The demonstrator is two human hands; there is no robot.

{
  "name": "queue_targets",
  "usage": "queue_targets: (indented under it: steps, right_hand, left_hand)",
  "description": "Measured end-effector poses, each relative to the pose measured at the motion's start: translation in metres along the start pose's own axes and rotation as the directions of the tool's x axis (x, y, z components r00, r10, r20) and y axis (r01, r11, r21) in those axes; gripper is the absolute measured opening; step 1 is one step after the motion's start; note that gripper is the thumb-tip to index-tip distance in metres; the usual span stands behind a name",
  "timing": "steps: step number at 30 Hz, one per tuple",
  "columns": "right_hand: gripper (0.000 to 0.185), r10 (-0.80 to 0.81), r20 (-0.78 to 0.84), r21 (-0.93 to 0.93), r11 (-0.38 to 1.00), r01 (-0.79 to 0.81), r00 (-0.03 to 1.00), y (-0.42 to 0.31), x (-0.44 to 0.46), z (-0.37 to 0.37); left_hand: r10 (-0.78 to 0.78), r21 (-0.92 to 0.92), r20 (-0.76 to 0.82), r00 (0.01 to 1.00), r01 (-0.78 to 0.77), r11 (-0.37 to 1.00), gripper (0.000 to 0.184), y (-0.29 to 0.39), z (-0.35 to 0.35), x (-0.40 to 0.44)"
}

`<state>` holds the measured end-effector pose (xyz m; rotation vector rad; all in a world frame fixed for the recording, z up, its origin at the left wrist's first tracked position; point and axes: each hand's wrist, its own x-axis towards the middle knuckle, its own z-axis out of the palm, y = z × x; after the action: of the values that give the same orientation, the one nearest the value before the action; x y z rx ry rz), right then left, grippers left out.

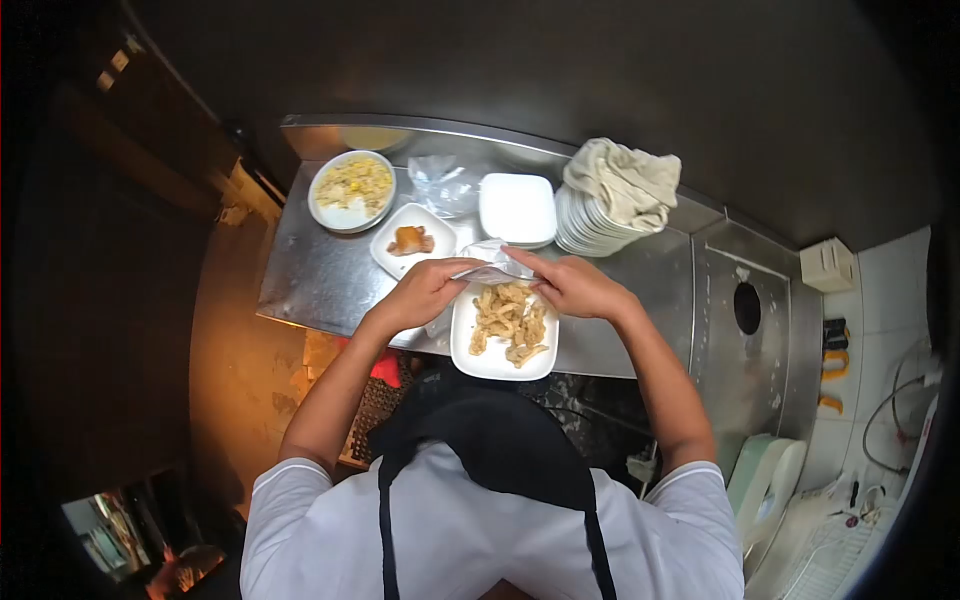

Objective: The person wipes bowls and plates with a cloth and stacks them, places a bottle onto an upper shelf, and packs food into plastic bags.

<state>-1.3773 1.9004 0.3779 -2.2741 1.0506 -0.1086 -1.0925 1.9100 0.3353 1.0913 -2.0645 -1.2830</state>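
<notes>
A white square plate (463,350) with pale fried pieces (508,318) lies at the front edge of the steel counter. Over its back edge, my left hand (425,292) and my right hand (580,285) hold a clear plastic bag (490,262) between them, fingers closed on it. Left of the bag, a smaller white plate (442,232) carries a browned piece of food (410,240). White square dishes (517,208) stand just behind the bag.
A bowl of yellow and white food (352,190) stands at the back left, with crumpled plastic (442,185) beside it. Stacked plates (590,225) under a beige cloth (625,180) stand at the back right. Further right, the steel surface (720,330) has a dark round hole.
</notes>
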Motion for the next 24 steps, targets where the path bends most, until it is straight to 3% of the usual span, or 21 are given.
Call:
queue_targets:
  steps: [2, 5, 6, 9, 11, 13, 15, 18, 20, 24]
  right_hand:
    - [0.054, -0.009, -0.027, 0.109, 0.994, 0.012, 1.0, 0.026, -0.015, 0.012]
    - [0.039, 0.066, -0.07, 0.261, 0.964, -0.046, 0.995, 0.051, -0.037, 0.023]
    - [0.036, 0.106, -0.079, 0.307, 0.948, -0.077, 0.991, 0.058, -0.045, 0.025]
    - [0.034, 0.134, -0.175, 0.267, 0.96, -0.084, 0.975, 0.084, -0.063, 0.032]
    - [0.031, 0.187, -0.13, 0.226, 0.962, -0.154, 0.974, 0.089, -0.068, 0.031]
    - [0.029, 0.243, -0.066, 0.15, 0.961, -0.231, 0.968, 0.092, -0.068, 0.027]
    - [0.027, 0.32, 0.016, 0.038, 0.947, -0.32, 0.947, 0.094, -0.068, 0.019]
    - [0.026, 0.405, -0.009, 0.128, 0.907, -0.401, 0.914, 0.097, -0.072, 0.01]
    - [0.026, 0.473, -0.037, 0.052, 0.881, -0.471, 0.88, 0.08, -0.07, 0.003]
    - [0.026, 0.586, -0.119, -0.096, 0.796, -0.597, 0.801, 0.059, -0.066, 0.002]
  left_hand:
    - [0.054, -0.042, -0.032, 0.998, -0.055, 0.998, 0.036, 0.013, 0.02, 0.012]
    - [0.159, 0.059, -0.159, 0.974, -0.151, 0.987, 0.034, 0.015, 0.049, 0.02]
    - [0.228, 0.231, -0.35, 0.909, -0.152, 0.961, 0.027, 0.019, 0.063, 0.023]
    - [-0.204, 0.173, -0.35, 0.914, 0.277, 0.945, 0.018, 0.009, 0.08, 0.016]
    - [-0.28, 0.004, -0.379, 0.882, 0.304, 0.953, 0.019, -0.014, 0.104, 0.014]
    - [-0.308, -0.111, -0.485, 0.819, 0.291, 0.95, 0.018, -0.014, 0.133, 0.019]
    - [-0.149, -0.008, -0.574, 0.805, 0.176, 0.984, 0.015, -0.005, 0.155, 0.022]
    - [-0.075, -0.038, -0.565, 0.822, 0.065, 0.997, 0.013, -0.019, 0.164, 0.023]
    - [-0.031, -0.038, -0.56, 0.828, 0.011, 0.999, 0.012, -0.021, 0.165, 0.023]
    - [-0.089, -0.092, -0.524, 0.847, 0.047, 0.995, 0.009, -0.017, 0.163, 0.023]
